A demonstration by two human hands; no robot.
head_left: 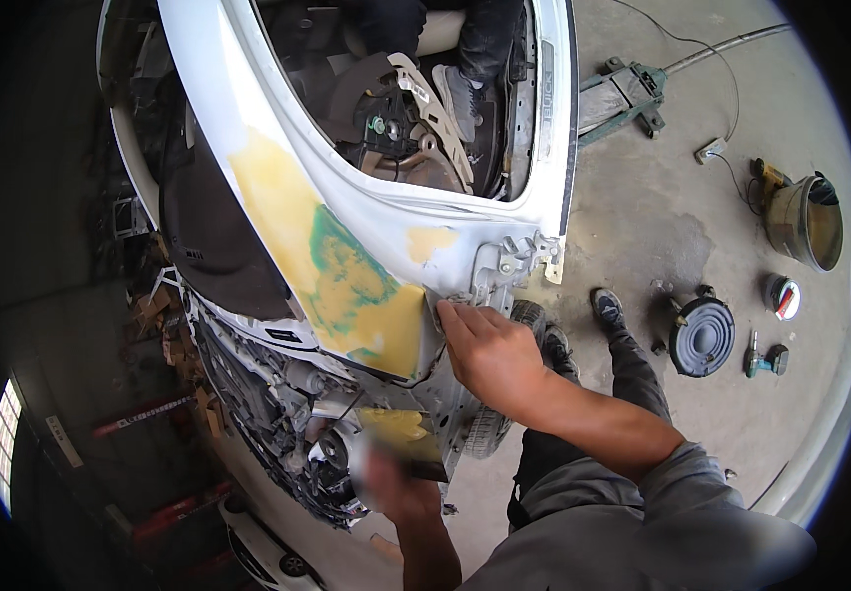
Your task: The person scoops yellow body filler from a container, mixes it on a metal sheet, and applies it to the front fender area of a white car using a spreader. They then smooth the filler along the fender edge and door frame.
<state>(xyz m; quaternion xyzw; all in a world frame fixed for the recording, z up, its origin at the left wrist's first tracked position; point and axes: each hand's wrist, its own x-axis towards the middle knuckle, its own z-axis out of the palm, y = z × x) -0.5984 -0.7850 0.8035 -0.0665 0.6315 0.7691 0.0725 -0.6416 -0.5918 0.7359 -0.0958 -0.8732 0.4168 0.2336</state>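
My right hand [489, 355] is closed, its fingertips at the car's bare body edge, right of a patch of yellow filler [408, 320]. Whatever it pinches is hidden behind the fingers. The filler covers the white pillar [210, 94] and the panel below it, with green showing through in the middle. Lower down, my left hand [401, 492] holds a dark flat putty board [427, 463] with yellow putty [396, 424] spread along its upper part. A blur covers part of that hand, so its fingers do not show clearly.
The exposed engine bay [287, 394] lies left of my hands, a tyre [489, 431] below the right one. Another person's shoe [460, 101] shows inside the car. On the right floor stand a floor jack [622, 98], a bucket [785, 222], a black round stool [703, 337] and a drill [768, 360].
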